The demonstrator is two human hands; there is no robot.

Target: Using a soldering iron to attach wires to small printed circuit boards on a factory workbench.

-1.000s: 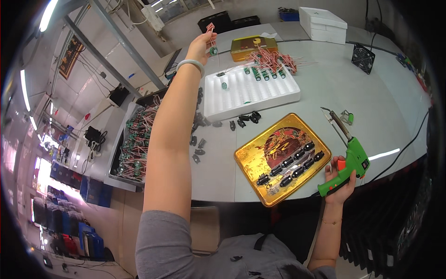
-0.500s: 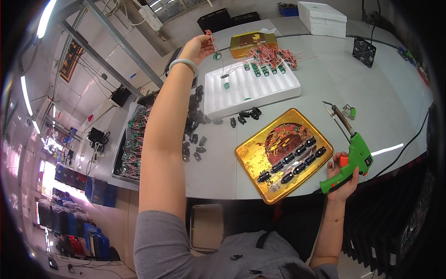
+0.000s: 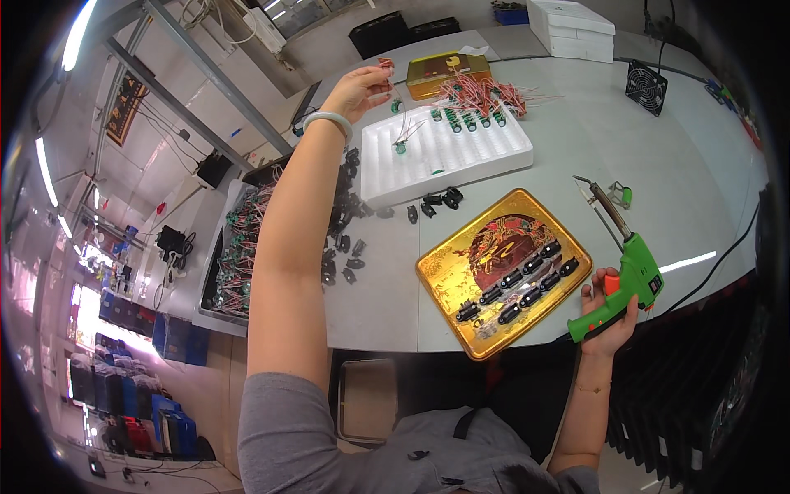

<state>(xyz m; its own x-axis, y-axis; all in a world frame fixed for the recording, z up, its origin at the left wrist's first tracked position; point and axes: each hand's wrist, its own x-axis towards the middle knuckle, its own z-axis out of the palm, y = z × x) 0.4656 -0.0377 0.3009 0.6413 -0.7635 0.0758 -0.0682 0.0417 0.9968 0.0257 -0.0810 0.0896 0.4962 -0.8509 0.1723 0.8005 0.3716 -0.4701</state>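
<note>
My left hand (image 3: pixel 362 90) reaches past the far left corner of a white foam tray (image 3: pixel 387 186), its fingers closed on red wires (image 3: pixel 385 62). A small green circuit board (image 3: pixel 396 105) dangles just below the fingers. Another green board (image 3: pixel 401 149) with thin leads sits in the tray's left part. Toward the tray's far right edge, several green boards (image 3: pixel 470 123) with red wires stand in its grooves. My right hand (image 3: pixel 611 317) grips a green soldering gun (image 3: pixel 635 276), tip pointing away from me. Left of it lies a golden tin lid (image 3: pixel 448 272) bearing rows of black plastic parts (image 3: pixel 510 313).
Loose black parts (image 3: pixel 341 214) are scattered left of the tray; a few more lie at its near edge. A yellow tin box (image 3: pixel 424 78) stands behind it. Farther right are a small black fan (image 3: pixel 646 87) and a white box (image 3: pixel 570 33). Wired boards fill a bin (image 3: pixel 239 263) at left.
My left hand has shifted slightly to the right with the wires, and the hanging board has swung right. My right hand and the soldering gun have barely moved.
</note>
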